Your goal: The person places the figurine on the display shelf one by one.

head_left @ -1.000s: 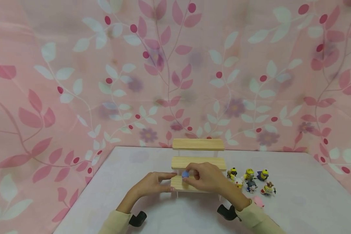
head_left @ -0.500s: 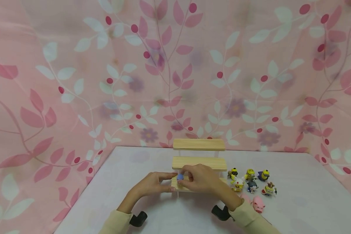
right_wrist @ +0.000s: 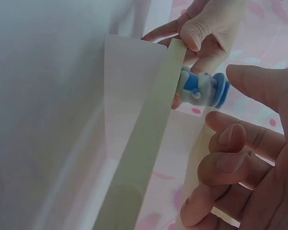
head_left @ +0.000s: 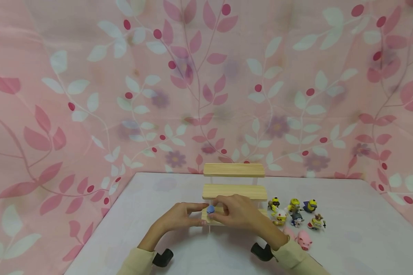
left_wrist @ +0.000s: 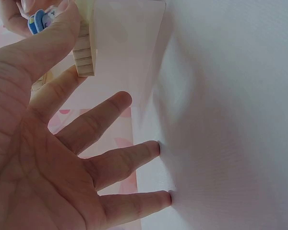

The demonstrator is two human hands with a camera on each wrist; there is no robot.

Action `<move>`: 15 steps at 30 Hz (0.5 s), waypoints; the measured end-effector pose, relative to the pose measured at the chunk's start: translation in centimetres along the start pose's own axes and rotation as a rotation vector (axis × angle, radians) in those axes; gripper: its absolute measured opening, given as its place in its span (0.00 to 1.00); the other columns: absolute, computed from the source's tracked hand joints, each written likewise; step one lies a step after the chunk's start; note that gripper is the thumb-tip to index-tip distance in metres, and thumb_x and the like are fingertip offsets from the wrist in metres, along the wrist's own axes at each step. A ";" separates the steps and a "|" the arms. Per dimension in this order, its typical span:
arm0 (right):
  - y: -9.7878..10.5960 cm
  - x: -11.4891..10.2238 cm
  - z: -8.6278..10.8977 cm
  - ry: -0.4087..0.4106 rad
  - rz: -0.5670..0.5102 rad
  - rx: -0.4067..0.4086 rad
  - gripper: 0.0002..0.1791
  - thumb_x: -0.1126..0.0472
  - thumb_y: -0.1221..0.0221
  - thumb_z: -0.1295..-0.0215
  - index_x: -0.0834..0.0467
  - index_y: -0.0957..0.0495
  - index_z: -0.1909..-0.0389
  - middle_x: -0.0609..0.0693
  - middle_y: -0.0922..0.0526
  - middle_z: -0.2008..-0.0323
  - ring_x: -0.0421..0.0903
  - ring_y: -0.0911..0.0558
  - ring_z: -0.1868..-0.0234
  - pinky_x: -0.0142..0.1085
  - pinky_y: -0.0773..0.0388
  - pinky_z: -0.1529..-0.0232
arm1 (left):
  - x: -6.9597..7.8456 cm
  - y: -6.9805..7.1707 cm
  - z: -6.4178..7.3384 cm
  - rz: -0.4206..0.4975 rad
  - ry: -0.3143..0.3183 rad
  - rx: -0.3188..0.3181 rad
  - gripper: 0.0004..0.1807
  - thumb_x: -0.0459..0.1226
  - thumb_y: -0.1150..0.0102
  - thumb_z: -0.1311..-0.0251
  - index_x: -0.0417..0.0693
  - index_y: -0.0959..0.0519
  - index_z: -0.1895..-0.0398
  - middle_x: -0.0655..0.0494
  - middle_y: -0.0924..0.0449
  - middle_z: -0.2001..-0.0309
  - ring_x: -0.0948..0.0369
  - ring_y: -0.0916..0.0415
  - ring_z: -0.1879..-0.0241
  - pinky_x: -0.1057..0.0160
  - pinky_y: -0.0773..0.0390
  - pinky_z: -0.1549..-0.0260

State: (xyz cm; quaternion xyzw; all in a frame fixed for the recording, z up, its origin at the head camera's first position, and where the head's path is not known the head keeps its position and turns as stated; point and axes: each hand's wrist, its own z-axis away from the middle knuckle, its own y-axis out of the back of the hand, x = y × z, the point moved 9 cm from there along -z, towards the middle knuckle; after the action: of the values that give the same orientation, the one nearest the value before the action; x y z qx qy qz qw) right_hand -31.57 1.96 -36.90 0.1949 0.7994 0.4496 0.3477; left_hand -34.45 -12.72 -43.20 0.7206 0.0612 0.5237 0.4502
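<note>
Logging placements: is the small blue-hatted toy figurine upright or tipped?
Upright: in the right wrist view, the figurine has its base against the pale wooden shelf, hat pointing away.

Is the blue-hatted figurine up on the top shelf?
No, the head view shows the blue-hatted figurine down at the left end of the lowest shelf.

In the head view, the left sleeve (head_left: 137,262) at seven o'clock and the right sleeve (head_left: 297,258) at five are plain pale cream cloth. A black bent tube (head_left: 163,258) adjoins the left at its three o'clock side; another black tube (head_left: 261,252) adjoins the right at nine o'clock. Both hands (head_left: 179,217) are bare.
</note>
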 end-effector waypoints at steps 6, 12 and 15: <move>0.9 0.1 0.9 -0.029 0.042 0.005 0.17 0.42 0.35 0.37 0.44 0.18 0.51 0.35 0.33 0.85 0.33 0.37 0.84 0.29 0.40 0.82 | 0.1 0.1 0.0 -0.016 0.005 0.005 0.33 0.56 0.33 0.43 0.61 0.25 0.34 0.56 0.24 0.39 0.50 0.29 0.37 0.43 0.29 0.42; 1.9 0.4 2.3 -0.042 0.081 0.002 0.16 0.48 0.34 0.38 0.45 0.18 0.50 0.34 0.34 0.84 0.32 0.37 0.83 0.29 0.40 0.83 | 0.2 0.1 0.0 -0.011 0.012 0.004 0.33 0.56 0.32 0.44 0.61 0.24 0.34 0.56 0.24 0.39 0.52 0.30 0.36 0.43 0.30 0.41; 2.4 0.6 3.1 -0.048 0.082 0.010 0.15 0.49 0.33 0.38 0.45 0.18 0.52 0.34 0.34 0.84 0.32 0.36 0.83 0.28 0.40 0.83 | 0.2 0.1 0.1 -0.005 0.011 0.005 0.33 0.55 0.32 0.44 0.60 0.24 0.34 0.57 0.24 0.39 0.52 0.31 0.36 0.44 0.30 0.41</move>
State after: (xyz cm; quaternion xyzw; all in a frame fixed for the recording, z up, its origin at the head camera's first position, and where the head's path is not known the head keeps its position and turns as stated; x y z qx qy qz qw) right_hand -29.74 5.42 -36.14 0.2400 0.7844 0.4547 0.3469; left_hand -34.31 -12.69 -42.99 0.7185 0.0666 0.5266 0.4494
